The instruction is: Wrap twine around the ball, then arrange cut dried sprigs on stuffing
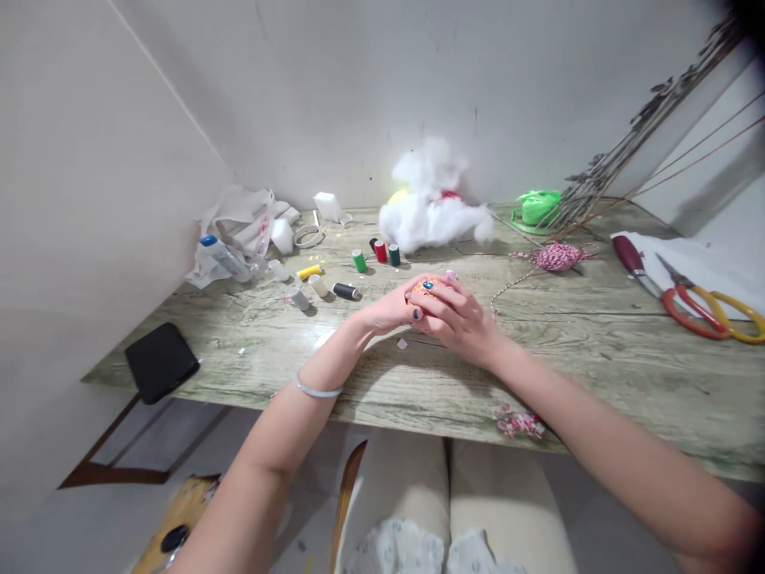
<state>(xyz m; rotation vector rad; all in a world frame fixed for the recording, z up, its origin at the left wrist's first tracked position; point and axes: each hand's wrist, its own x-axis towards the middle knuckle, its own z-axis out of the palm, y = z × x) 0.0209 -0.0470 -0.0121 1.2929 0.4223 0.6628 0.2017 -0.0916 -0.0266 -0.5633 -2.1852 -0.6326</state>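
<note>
Over the middle of the worktop [598, 351], near the thread spools [376, 253], the left hand [388, 311] and the right hand [463, 323] are folded together in a closed grip around a small orange piece [427, 288], seemingly pressing it into shape, so any further handling calls for a steady hold.

No legible txt: red print on white bag [239, 215] & tube [224, 257] label too blurry to read.
</note>
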